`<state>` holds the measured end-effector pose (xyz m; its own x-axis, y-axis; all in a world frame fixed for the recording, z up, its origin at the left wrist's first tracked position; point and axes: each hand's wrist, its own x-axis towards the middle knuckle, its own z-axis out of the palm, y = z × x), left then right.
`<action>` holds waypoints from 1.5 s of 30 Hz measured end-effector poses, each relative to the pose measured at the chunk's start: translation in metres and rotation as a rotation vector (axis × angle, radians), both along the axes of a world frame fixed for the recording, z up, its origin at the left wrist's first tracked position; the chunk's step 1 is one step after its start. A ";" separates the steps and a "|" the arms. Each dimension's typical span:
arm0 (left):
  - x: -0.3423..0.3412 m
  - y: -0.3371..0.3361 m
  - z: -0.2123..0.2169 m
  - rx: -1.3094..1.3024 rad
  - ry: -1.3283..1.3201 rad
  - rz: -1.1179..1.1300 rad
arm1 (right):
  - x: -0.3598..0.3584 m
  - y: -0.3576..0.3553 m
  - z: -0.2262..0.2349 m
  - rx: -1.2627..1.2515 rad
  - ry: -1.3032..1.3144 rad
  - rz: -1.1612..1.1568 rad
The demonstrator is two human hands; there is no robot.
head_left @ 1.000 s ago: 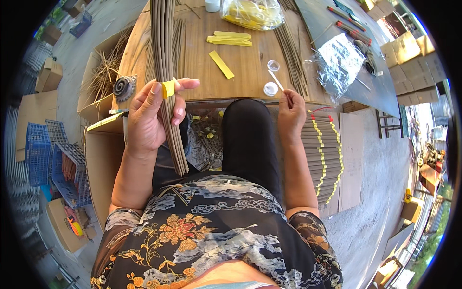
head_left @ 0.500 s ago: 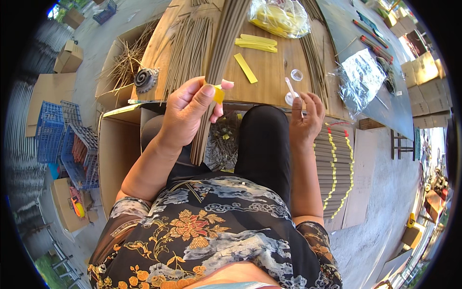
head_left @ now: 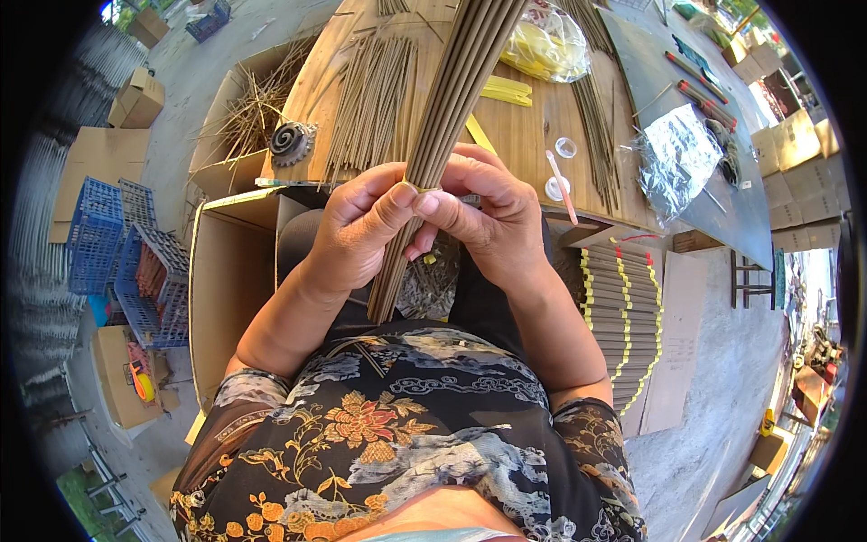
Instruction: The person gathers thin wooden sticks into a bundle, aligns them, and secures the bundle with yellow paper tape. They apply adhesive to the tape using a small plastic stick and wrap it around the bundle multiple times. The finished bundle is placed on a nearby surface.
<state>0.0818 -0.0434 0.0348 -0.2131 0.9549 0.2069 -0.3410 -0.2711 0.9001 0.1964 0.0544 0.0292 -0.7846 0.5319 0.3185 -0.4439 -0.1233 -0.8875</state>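
A thick bundle of brown incense sticks (head_left: pixel 462 90) slants up and away in front of me, its lower end over my lap. My left hand (head_left: pixel 359 217) is closed round its lower part. From the other side my right hand (head_left: pixel 495 215) closes on the same bundle, thumb tips nearly meeting. Under the thumbs a sliver of the yellow paper strip (head_left: pixel 409 186) shows; the rest is hidden by fingers. Right of my hands, a thin pale stick (head_left: pixel 561 185) lies across a small white pot (head_left: pixel 554 191) near the table's edge.
Loose incense sticks (head_left: pixel 370 104) lie on the wooden table (head_left: pixel 533 126), near yellow paper strips (head_left: pixel 508 90) and a plastic bag (head_left: pixel 546 45). Banded bundles (head_left: pixel 619 325) are stacked at right. A dark coiled piece (head_left: pixel 292 143) stands at the left edge, beside a cardboard box (head_left: pixel 235 298).
My right hand has let go of the pale stick and moved left onto the bundle. The yellow strip's loose end, visible before, is now covered by fingers.
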 end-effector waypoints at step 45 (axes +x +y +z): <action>-0.010 -0.001 -0.013 -0.018 -0.470 -0.276 | -0.006 0.025 -0.008 0.110 -0.006 0.158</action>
